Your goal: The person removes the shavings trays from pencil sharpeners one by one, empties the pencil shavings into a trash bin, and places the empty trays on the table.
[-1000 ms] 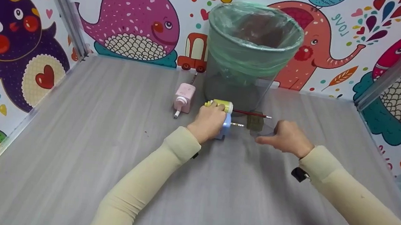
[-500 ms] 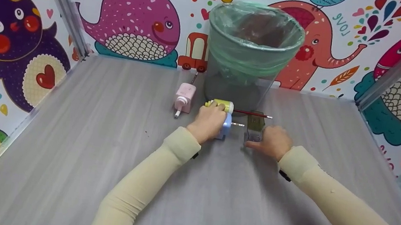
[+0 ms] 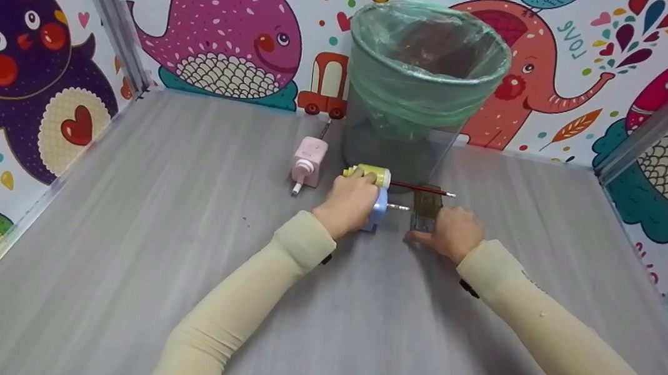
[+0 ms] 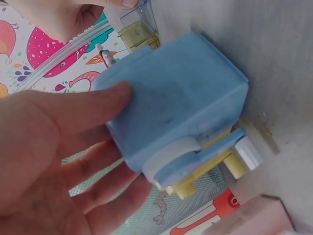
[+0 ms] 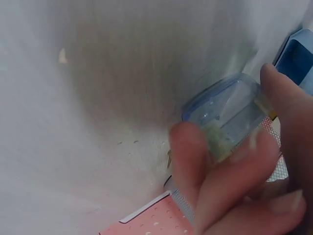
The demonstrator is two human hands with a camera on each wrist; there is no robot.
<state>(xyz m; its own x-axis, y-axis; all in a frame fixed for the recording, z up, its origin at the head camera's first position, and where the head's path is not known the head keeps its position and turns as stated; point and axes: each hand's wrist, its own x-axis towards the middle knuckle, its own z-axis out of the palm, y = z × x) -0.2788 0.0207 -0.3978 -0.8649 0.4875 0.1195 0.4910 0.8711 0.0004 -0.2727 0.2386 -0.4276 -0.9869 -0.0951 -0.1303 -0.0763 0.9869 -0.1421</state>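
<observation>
On the table [image 3: 173,270], right hand [image 3: 451,235] pinches clear drawer [image 3: 425,213].

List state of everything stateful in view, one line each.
blue sharpener: upright on the table, drawer out, gripped by left hand.
clear drawer: apart from the sharpener, shavings inside, pinched by right hand.
pink sharpener: lying on the table, untouched.
red pencil: lying flat by the bin.
bin: upright, green bag lining it.
</observation>
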